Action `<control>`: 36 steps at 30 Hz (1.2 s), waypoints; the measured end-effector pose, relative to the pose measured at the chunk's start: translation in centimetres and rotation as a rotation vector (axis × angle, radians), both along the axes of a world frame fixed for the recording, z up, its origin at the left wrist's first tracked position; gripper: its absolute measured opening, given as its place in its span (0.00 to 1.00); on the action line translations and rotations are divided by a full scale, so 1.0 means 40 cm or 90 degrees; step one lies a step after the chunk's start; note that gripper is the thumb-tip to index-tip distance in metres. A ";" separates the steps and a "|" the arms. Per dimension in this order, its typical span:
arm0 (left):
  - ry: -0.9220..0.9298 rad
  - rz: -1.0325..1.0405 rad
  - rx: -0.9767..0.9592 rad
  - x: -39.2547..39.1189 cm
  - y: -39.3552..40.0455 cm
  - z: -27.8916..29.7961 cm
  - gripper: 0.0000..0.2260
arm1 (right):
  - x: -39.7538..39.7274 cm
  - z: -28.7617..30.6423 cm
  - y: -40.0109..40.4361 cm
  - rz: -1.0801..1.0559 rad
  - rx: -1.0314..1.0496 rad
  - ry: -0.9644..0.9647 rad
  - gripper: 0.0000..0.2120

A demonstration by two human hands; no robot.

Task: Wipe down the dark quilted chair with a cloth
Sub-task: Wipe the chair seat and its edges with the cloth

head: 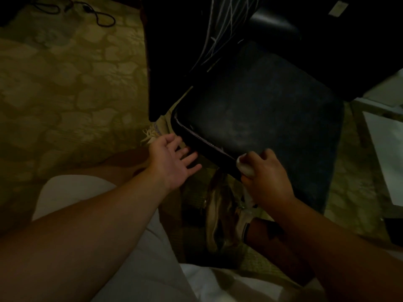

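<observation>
The dark chair (pixel 257 114) fills the middle and upper right of the dim head view, its seat facing me and its back rising toward the top. My right hand (pixel 266 179) is closed around a pale bunched cloth (pixel 245 165) and presses it against the seat's near front edge. My left hand (pixel 172 160) hovers just left of that edge, palm up, fingers spread, holding nothing and close to the seat's corner.
A patterned beige carpet (pixel 65 94) covers the floor to the left. A black cable (pixel 96 14) lies coiled at the top left. A shoe (pixel 220 216) sits under the seat edge. A pale flat object (pixel 386 153) stands at the right.
</observation>
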State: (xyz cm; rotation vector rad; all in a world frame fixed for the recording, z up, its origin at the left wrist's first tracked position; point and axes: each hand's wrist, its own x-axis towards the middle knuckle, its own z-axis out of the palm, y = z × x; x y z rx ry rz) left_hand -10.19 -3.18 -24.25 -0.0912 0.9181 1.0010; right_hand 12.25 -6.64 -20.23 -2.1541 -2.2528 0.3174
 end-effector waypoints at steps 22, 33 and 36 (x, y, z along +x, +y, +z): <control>0.017 -0.042 -0.007 0.025 -0.009 0.007 0.27 | -0.085 -0.009 0.063 0.032 0.033 0.037 0.16; 0.098 0.053 -0.038 0.036 0.007 0.024 0.25 | -0.026 -0.021 0.020 0.034 0.039 0.009 0.20; 0.089 0.053 -0.035 0.034 0.008 0.004 0.26 | -0.061 -0.025 0.048 0.043 0.062 0.021 0.18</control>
